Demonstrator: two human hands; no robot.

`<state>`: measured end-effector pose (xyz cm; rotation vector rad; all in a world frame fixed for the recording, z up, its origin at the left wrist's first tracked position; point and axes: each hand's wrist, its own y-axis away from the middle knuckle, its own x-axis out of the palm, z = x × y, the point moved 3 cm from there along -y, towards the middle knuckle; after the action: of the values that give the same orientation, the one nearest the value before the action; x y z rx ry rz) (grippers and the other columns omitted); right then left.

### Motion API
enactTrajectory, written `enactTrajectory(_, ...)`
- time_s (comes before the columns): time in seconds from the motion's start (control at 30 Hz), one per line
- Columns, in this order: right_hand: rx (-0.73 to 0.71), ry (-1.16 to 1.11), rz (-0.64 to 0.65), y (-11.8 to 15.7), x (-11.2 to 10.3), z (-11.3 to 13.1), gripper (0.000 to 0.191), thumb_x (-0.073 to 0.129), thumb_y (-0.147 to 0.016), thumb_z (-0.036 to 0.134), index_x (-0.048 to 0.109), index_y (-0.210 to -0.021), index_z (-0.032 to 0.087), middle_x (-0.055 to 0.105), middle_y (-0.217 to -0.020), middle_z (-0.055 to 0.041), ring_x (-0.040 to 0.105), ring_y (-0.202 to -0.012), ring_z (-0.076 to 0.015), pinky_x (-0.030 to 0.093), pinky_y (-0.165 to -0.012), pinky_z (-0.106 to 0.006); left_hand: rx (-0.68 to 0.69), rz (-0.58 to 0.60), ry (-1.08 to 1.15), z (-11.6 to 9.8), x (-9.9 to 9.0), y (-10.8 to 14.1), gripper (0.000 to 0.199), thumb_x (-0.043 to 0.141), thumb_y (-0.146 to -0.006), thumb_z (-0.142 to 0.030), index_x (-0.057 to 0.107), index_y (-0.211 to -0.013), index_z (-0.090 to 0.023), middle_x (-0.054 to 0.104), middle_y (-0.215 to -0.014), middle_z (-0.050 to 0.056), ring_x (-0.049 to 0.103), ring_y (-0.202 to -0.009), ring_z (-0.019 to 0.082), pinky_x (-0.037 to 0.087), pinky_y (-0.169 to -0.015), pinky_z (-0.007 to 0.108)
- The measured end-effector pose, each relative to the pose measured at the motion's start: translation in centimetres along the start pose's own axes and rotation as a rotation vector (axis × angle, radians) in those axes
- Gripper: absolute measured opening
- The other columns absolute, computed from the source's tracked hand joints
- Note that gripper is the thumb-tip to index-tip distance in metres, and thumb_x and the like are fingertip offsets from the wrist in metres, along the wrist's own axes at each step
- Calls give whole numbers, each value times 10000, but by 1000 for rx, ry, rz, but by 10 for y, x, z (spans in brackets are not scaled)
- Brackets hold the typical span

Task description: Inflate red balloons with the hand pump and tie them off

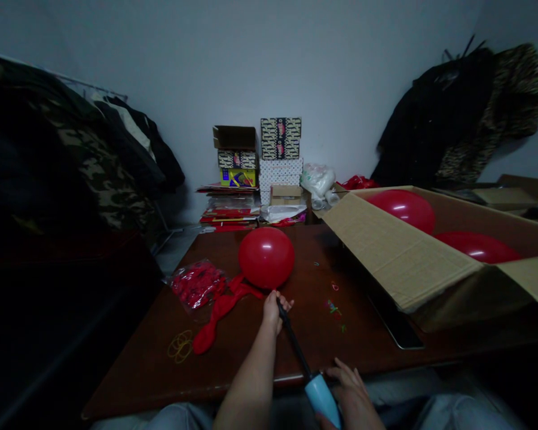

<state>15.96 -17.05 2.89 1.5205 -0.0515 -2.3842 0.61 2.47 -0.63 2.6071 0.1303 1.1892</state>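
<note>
A round, inflated red balloon (266, 258) sits on the nozzle end of a hand balloon pump (321, 399) with a black tube and light blue body. My left hand (273, 310) is closed around the balloon's neck and the tip of the tube. Down at the table's front edge, my right hand (352, 391) lies along the blue body, thumb on the near side and fingers loosely stretched; part of its grip is hidden. Limp red balloons (217, 313) lie left of the inflated one, beside a clear bag of red balloons (198, 283).
Yellow rubber bands (180, 346) lie at the table's left; small coloured bands (333, 307) lie right of centre. An open cardboard box (403, 257) holding inflated red balloons overhangs a dark flat device (397, 325). Stacked boxes (281, 173) stand behind the table (305, 263).
</note>
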Motion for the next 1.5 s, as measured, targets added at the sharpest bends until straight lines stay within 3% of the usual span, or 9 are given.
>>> enactTrajectory(0.1, 17, -30, -78, -12, -7, 9, 458, 528, -696, 511, 653, -972, 167, 488, -1270, -117, 256, -1294, -328, 98, -1067, -495, 10, 13, 2, 0, -1, -1, 255, 547, -755, -368, 394, -651, -193, 390, -437, -94, 358, -365, 64, 478, -714, 382)
enactTrajectory(0.37, 42, -40, -204, -81, -28, 34, 420, 495, -713, 522, 671, -828, 159, 526, -1216, -103, 297, -1266, -308, 134, -1063, -431, -3, 13, 29, 1, -4, -5, 236, 522, -779, -354, 395, -661, -195, 402, -453, -83, 369, -381, 68, 481, -709, 369)
enactTrajectory(0.53, 34, -3, -256, -100, -25, 37, 444, 491, -720, 526, 665, -867, 146, 535, -1198, -117, 298, -1261, -307, 103, -1065, -436, -1, 11, 32, 1, -4, -8, 237, 529, -771, -362, 402, -662, -194, 407, -451, -82, 373, -384, 70, 481, -700, 366)
enactTrajectory(0.73, 58, 30, -267, -84, -15, 30, 485, 531, -687, 562, 657, -918, 155, 542, -1183, -115, 283, -1266, -322, 82, -1065, -475, 46, 7, -7, 4, -4, -6, 266, 549, -750, -379, 394, -641, -193, 395, -433, -89, 349, -357, 62, 475, -679, 367)
enactTrajectory(0.9, 41, 40, -265, -59, -14, 30, 455, 568, -670, 526, 657, -899, 143, 560, -1143, -117, 295, -1265, -312, 42, -1085, -444, 65, 1, -21, 3, -4, -4, 244, 509, -772, -358, 393, -633, -196, 407, -424, -82, 356, -350, 69, 470, -675, 364)
enactTrajectory(1.07, 49, 41, -140, -21, -2, 8, 493, 583, -661, 501, 633, -1001, 148, 533, -1206, -126, 275, -1283, -329, 53, -1080, -488, 60, 8, -9, 3, -3, -4, 250, 518, -765, -362, 386, -631, -198, 404, -418, -87, 349, -340, 70, 465, -671, 365)
enactTrajectory(1.2, 7, 1, 34, 4, 14, -20, 536, 570, -676, 543, 613, -1066, 178, 502, -1265, -127, 241, -1298, -357, 97, -1060, -548, 49, 7, -9, 3, -3, -5, 253, 518, -762, -359, 374, -629, -199, 389, -414, -91, 346, -339, 68, 461, -649, 346)
enactTrajectory(1.33, 33, -36, 129, 10, 23, -35, 504, 523, -719, 568, 624, -1048, 200, 510, -1263, -126, 240, -1299, -358, 125, -1047, -565, 51, 0, -16, 3, -2, -3, 268, 527, -760, -376, 371, -632, -200, 383, -417, -93, 345, -339, 67, 460, -641, 342)
enactTrajectory(1.5, 17, 7, 67, 1, 16, -22, 450, 562, -678, 559, 676, -887, 178, 444, -1325, -115, 201, -1309, -367, 81, -1058, -549, 29, -13, -1, 2, -2, -2, 251, 499, -781, -362, 375, -636, -199, 380, -424, -91, 338, -344, 64, 462, -648, 338)
